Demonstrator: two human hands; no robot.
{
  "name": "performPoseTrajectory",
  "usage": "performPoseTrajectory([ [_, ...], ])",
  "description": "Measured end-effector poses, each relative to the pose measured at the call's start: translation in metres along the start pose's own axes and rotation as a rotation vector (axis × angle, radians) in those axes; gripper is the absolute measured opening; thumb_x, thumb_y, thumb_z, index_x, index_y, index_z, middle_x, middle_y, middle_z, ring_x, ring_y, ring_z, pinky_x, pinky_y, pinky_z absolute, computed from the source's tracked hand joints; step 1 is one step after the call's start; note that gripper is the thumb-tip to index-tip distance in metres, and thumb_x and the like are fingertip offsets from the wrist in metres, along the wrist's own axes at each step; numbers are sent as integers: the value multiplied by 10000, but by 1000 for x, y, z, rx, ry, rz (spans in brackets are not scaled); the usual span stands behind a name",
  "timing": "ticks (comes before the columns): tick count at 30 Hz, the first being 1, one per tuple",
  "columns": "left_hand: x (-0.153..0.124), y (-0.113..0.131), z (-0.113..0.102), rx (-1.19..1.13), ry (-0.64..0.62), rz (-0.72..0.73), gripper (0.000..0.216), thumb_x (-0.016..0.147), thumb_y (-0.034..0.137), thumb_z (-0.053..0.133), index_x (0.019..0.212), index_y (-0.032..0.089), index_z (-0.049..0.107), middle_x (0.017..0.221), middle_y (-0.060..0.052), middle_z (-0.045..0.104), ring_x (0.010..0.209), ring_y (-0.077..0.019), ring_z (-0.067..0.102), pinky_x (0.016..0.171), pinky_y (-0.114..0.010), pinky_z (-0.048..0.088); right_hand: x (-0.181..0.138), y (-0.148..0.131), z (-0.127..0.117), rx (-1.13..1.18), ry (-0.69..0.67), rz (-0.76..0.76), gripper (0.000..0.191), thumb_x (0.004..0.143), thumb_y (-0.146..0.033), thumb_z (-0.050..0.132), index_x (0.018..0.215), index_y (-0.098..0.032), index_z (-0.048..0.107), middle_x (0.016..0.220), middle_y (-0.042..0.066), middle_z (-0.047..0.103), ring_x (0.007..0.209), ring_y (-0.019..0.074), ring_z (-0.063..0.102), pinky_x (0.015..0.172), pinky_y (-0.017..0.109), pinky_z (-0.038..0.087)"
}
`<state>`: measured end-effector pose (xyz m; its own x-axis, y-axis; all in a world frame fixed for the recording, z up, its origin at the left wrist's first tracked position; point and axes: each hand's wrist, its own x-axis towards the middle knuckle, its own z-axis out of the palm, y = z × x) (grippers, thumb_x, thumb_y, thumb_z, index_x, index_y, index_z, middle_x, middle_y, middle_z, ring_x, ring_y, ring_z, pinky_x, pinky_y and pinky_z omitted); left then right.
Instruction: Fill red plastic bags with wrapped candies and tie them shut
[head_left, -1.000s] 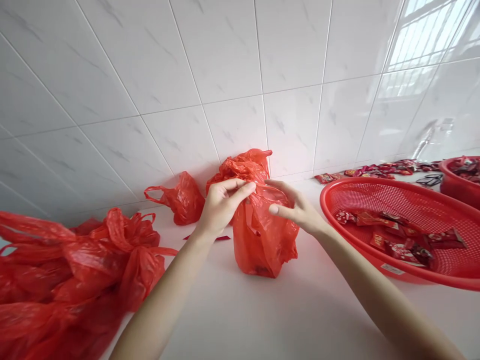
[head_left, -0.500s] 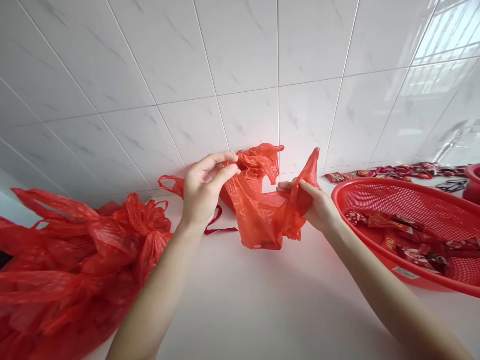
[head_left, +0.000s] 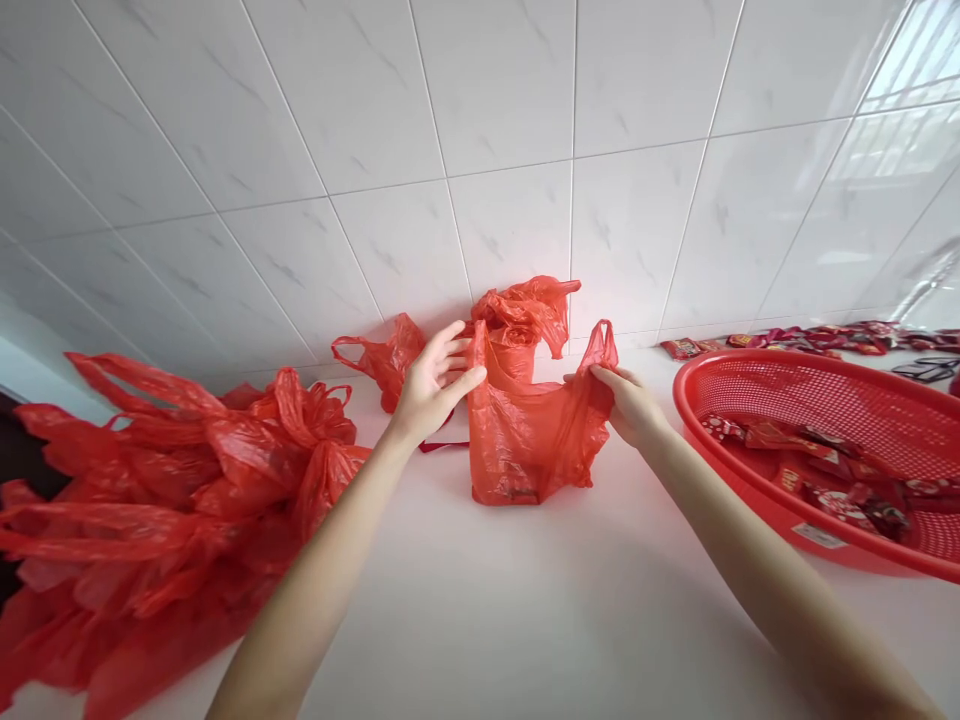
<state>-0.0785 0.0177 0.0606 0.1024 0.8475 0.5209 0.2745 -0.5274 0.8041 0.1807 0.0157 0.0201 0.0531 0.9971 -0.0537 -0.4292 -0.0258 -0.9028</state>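
**A:** At the centre of the frame, the thin red plastic carrier bag [head_left: 529, 440] is now stretched wide between both hands. A second ago it stood bunched and upright with the fingers working at its top; now the two handles are pulled well apart and the mouth gapes.

**B:** And the grips?

**A:** The left hand [head_left: 433, 385] has thumb and forefinger pinched together on the left handle, the other fingers fanned loose. The right hand [head_left: 630, 405] is closed around the right handle, which pokes up above the knuckles. The bag's bottom rests on the white countertop [head_left: 480, 610], with something small and dark showing through the film. I'd judge the bag is being held open rather than knotted.

**B:** Give me the count.

**A:** One bag in hand. Behind it, against the white tiled wall [head_left: 375, 150], two more filled red bags: a small knotted one [head_left: 386, 352] behind the left hand and a crumpled taller one [head_left: 525, 310] at centre. A loose heap of empty red bags [head_left: 157, 500] fills the lower left; too tangled to count. One red perforated plastic basket [head_left: 810, 400] sits at right holding red-wrapped sweets [head_left: 817, 480], and more wrappers [head_left: 787, 340] line the wall at upper right.
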Motion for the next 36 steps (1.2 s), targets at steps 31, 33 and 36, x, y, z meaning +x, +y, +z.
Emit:
performPoseTrajectory([
  [31,-31,-29,-4,152,-175,-278,585,765,584,719,1183,179,666,1126,-108,732,1005,-269,684,890,-378,524,10,2,-18,1,2,-30,124,795,-311,745,746,-205,704,821,55,779,870,236,730,807,329,582],
  [33,-16,-26,-3,117,-38,-259,675,745,578,734,1260,157,617,1191,-142,705,1114,-283,657,972,-398,500,7,1,-14,-19,-56,-57,155,780,-339,732,745,-188,725,843,71,781,898,245,729,826,326,573],
  [36,9,-19,4,46,69,-266,697,741,531,757,1301,155,580,1290,-170,653,1220,-284,607,1050,-405,452,2,2,-9,-37,-121,-102,172,717,-348,743,780,-189,746,906,75,788,977,273,720,846,346,563],
])
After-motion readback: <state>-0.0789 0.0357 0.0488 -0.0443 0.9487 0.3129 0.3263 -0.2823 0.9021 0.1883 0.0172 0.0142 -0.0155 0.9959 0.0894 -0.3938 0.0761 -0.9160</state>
